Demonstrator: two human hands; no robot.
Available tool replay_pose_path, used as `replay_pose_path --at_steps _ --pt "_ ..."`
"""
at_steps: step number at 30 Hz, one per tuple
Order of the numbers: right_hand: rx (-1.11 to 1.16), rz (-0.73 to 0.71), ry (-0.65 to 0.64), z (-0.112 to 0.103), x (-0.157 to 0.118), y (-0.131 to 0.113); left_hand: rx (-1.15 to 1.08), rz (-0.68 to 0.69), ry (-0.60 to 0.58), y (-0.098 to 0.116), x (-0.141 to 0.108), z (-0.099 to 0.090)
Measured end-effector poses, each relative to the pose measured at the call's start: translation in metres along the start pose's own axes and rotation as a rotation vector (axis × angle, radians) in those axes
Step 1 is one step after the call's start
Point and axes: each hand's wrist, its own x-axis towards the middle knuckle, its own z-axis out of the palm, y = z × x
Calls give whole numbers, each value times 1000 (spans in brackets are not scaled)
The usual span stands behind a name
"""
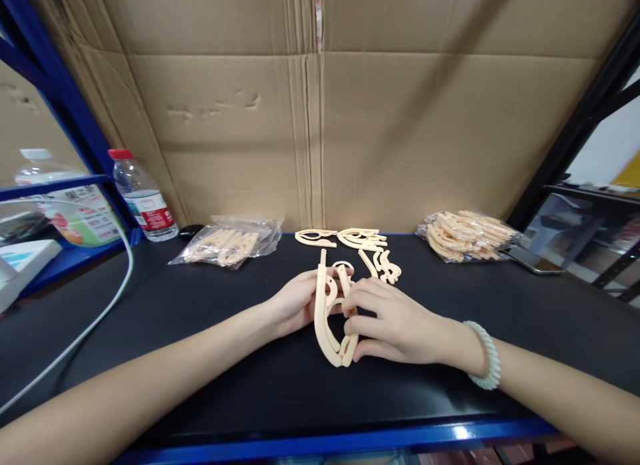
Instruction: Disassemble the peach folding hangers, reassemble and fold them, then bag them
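A beige plastic folding hanger (323,325) is held between both hands above the front half of the table, its two curved arms folded toward each other. My left hand (300,301) grips it from the left side, its fingers partly hidden behind the hanger. On the other side, my right hand (385,321) has its fingers closed around the right arm of the hanger. Just beyond the hands lie loose curved hook pieces (390,266) and a single straight-ended arm piece (367,263). Folded hangers (363,239) and another hanger (315,237) lie farther back.
A clear bag of beige pieces (225,245) sits back left, and a fuller bag (467,235) back right by a phone (535,259). A red-capped water bottle (145,198) stands left near a white cable (127,271). Cardboard (225,131) walls the back.
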Motion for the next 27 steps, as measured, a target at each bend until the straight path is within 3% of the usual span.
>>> replay_pose_path --at_steps 5,14,21,27 --pt "-180 -43 79 8 -3 10 -45 13 39 -1 -4 5" --pt "-429 102 39 11 -4 12 475 303 152 -17 -13 8" --pt "-247 347 -17 12 -7 15 493 444 211 -20 -14 8" --pt "-264 264 39 11 -7 11 432 428 256 -21 -13 7"
